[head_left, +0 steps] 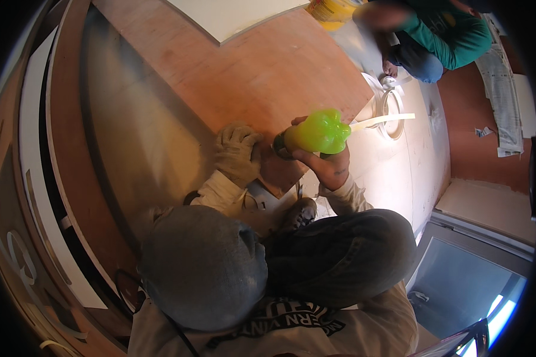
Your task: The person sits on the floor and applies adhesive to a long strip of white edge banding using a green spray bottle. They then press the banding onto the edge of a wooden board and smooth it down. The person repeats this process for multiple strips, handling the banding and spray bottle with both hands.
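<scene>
A soft-drink-style plastic bottle [323,132] filled with bright green liquid is in my bare right hand [329,166]. It lies tilted, with its lobed base up to the right and its dark neck down to the left. My fingers wrap round it, above the near corner of a reddish-brown board [244,71]. My left hand [238,152], in a pale work glove, rests at the left edge of that board, its fingers lying forward over the edge. Its underside is hidden. Whatever comes out of the bottle's mouth, if anything, cannot be seen.
A white panel [238,15] lies across the board's far end. Right of the board are a round white lid or ring [392,116] and a pale strip [393,119]. A co-worker in a green top [452,35] crouches beyond, near a yellow bucket [330,12]. Panels [36,149] lean along the left.
</scene>
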The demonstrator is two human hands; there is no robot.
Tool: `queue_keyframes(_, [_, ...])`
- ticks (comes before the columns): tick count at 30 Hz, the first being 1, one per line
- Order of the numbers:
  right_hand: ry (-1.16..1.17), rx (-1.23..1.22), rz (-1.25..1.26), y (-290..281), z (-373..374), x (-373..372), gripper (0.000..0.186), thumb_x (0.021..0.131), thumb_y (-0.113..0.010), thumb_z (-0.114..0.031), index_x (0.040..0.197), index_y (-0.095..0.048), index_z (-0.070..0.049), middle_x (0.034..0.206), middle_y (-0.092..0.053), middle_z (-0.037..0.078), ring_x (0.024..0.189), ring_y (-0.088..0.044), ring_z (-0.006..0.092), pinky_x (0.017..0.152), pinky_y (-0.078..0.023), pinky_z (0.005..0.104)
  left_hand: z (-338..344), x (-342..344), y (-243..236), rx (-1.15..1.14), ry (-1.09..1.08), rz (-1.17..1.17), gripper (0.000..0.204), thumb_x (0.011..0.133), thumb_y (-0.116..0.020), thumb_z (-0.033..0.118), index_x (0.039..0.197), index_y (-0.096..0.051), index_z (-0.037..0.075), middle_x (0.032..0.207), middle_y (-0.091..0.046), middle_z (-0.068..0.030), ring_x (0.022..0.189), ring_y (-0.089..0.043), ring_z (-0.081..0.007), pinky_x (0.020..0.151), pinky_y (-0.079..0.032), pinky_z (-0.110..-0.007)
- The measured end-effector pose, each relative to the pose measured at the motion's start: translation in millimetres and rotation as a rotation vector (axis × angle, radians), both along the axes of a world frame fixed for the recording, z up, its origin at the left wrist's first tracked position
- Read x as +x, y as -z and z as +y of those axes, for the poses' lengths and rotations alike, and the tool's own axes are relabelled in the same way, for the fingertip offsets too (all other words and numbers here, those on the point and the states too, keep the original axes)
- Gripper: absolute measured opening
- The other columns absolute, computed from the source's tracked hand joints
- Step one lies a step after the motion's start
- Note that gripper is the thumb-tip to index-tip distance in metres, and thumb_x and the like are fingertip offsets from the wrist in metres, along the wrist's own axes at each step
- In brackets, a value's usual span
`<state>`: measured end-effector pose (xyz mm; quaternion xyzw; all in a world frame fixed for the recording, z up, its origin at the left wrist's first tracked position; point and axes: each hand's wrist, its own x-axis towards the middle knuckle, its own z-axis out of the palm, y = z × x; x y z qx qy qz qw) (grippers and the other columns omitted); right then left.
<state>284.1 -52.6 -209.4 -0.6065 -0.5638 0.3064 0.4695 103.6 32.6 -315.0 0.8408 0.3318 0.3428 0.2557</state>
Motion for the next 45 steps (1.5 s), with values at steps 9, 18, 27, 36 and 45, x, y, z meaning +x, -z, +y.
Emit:
queue_keyframes(9, [0.027,0.032,-0.144,0.3,4.1,-7.4,0.050,0.072,-0.075,0.002,0.118,-0.055,0.002,0.119,-0.060,0.015,0.110,-0.058,0.0260,0.095,-0.047,0.0375,-3.0,4.2,-4.4,0.078,0.016,-0.033,0.029,0.072,-0.066,0.012,0.100,-0.063,0.015,0.100,-0.058,-0.0036,0.111,-0.051,-0.0290,0.097,-0.035,-0.050])
queue_keyframes(18, [0.443,0.163,0.049,11.3,-27.6,57.8,0.054,0.077,-0.074,0.001,0.124,-0.048,0.000,0.113,-0.061,0.012,0.104,-0.060,0.0229,0.092,-0.048,0.0351,-6.5,26.9,-23.9,0.050,0.138,0.397,0.028,0.081,-0.062,0.034,0.100,-0.068,0.015,0.102,-0.059,-0.0042,0.122,-0.043,-0.0258,0.105,-0.019,-0.056])
queue_keyframes(27, [1.012,0.602,0.547,17.8,-146.1,216.4,0.038,0.089,-0.064,-0.015,0.122,-0.050,-0.002,0.115,-0.060,0.013,0.108,-0.059,0.0277,0.096,-0.048,0.0470,12.7,33.3,-31.5,0.140,0.342,0.610,0.033,0.084,-0.055,0.035,0.101,-0.066,0.008,0.110,-0.059,-0.0093,0.125,-0.041,-0.0261,0.105,-0.019,-0.061])
queue_keyframes(36, [0.940,0.825,2.224,125.5,-180.5,151.0,0.033,0.086,-0.052,-0.004,0.115,-0.050,0.013,0.116,-0.054,0.027,0.108,-0.056,0.0410,0.093,-0.054,0.0489,54.1,33.4,-75.1,0.281,0.457,0.834,0.032,0.083,-0.055,0.034,0.095,-0.065,0.006,0.108,-0.057,-0.0124,0.119,-0.045,-0.0266,0.105,-0.021,-0.063])
queue_keyframes(45, [0.775,0.845,2.554,158.9,-155.7,113.4,0.039,0.088,-0.049,-0.018,0.116,-0.048,0.010,0.113,-0.050,0.028,0.104,-0.057,0.0401,0.081,-0.059,0.0457,75.8,9.2,-125.3,0.443,0.493,0.832,0.026,0.078,-0.063,0.028,0.090,-0.064,0.004,0.104,-0.058,-0.0148,0.117,-0.048,-0.0307,0.106,-0.022,-0.064])
